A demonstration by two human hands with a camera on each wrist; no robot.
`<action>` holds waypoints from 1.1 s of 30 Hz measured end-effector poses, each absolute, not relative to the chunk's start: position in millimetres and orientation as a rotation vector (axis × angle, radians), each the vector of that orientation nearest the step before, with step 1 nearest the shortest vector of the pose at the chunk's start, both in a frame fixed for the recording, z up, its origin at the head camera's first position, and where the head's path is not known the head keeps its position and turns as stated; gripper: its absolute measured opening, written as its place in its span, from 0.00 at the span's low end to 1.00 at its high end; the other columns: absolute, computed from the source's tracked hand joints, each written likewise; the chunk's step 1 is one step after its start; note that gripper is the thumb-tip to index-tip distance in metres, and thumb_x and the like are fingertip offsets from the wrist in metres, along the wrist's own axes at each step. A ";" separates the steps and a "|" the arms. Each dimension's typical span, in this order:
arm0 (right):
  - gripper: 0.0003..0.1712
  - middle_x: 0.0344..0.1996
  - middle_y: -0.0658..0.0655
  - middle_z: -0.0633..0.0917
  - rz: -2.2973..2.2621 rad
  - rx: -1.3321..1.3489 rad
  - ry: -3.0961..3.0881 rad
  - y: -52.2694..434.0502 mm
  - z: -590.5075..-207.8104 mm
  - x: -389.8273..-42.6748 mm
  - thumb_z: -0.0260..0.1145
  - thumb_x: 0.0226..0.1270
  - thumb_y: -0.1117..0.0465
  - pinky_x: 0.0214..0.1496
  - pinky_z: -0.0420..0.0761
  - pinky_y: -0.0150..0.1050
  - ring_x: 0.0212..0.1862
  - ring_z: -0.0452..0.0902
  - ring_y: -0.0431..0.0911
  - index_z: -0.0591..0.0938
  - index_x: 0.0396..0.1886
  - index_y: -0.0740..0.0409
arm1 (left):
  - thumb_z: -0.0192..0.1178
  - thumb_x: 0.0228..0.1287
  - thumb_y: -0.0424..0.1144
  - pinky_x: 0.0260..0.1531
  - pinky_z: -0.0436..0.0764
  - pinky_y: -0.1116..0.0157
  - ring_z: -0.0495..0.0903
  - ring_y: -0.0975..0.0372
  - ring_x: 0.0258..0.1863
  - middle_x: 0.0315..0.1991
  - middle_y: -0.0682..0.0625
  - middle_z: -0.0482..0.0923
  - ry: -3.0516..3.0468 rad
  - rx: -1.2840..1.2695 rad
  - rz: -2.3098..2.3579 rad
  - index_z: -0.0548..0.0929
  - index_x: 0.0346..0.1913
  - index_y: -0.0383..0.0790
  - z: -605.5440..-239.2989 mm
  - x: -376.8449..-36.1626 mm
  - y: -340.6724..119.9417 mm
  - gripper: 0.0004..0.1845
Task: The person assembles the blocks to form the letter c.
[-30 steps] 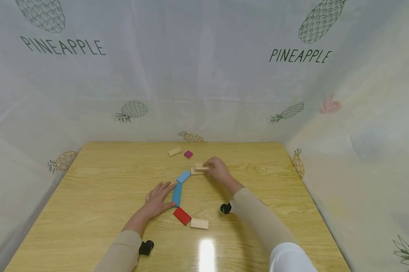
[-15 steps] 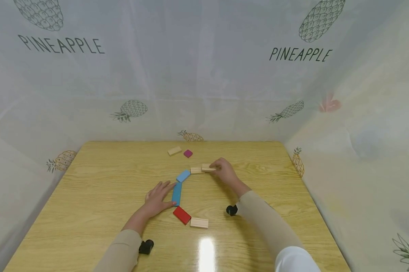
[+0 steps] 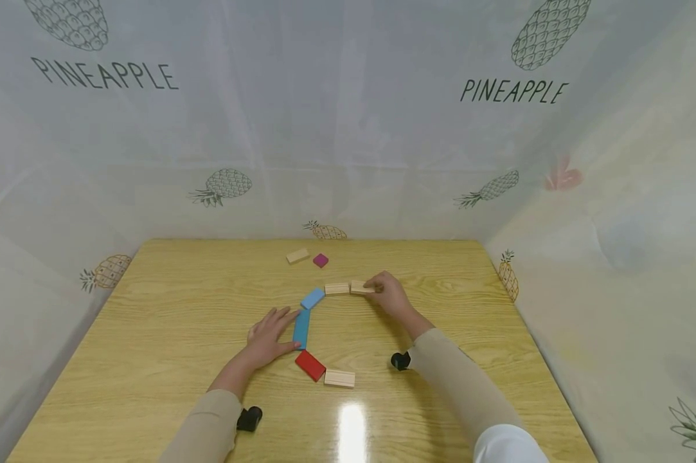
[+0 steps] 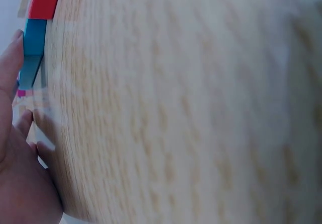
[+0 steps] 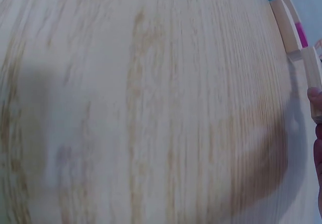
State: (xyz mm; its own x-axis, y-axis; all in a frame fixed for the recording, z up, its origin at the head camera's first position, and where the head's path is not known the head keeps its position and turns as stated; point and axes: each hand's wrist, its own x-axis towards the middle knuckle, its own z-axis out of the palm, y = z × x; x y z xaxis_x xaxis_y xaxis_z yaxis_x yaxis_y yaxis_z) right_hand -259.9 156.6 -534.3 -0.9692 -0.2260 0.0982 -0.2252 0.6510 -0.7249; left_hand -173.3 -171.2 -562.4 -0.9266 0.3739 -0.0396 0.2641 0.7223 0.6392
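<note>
Blocks are being laid in a curved line on the table [image 3: 151, 334]. A plain block [image 3: 361, 287], now moved down beside the neighbouring plain block [image 3: 337, 289], is being pinched by the right hand [image 3: 391, 296]; the long blue block [image 3: 301, 328] is being steadied by the flat, open-fingered left hand [image 3: 267, 335].

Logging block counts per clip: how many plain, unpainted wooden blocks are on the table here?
4: one at the far edge beside the magenta block, two end to end mid-table, the second pinched by the right hand, one nearest beside the red block. None looks hidden.
</note>
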 end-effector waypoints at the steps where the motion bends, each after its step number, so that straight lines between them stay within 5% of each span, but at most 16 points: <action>1: 0.11 0.41 0.52 0.79 -1.257 -0.389 2.854 157.1 -534.8 -259.4 0.71 0.60 0.68 0.45 0.78 0.45 0.41 0.74 0.47 0.87 0.43 0.57 | 0.66 0.61 0.53 0.59 0.47 0.34 0.42 0.40 0.74 0.74 0.39 0.54 2.760 0.515 0.987 0.64 0.74 0.47 -562.5 -173.3 -171.2 0.40; 33: 0.10 0.37 0.52 0.79 -1.298 -0.381 2.854 157.8 -551.5 -260.9 0.72 0.59 0.69 0.39 0.76 0.41 0.35 0.72 0.45 0.88 0.41 0.58 | 0.66 0.62 0.54 0.60 0.48 0.33 0.42 0.40 0.74 0.74 0.40 0.54 2.774 0.521 0.953 0.64 0.74 0.46 -562.1 -175.5 -170.7 0.40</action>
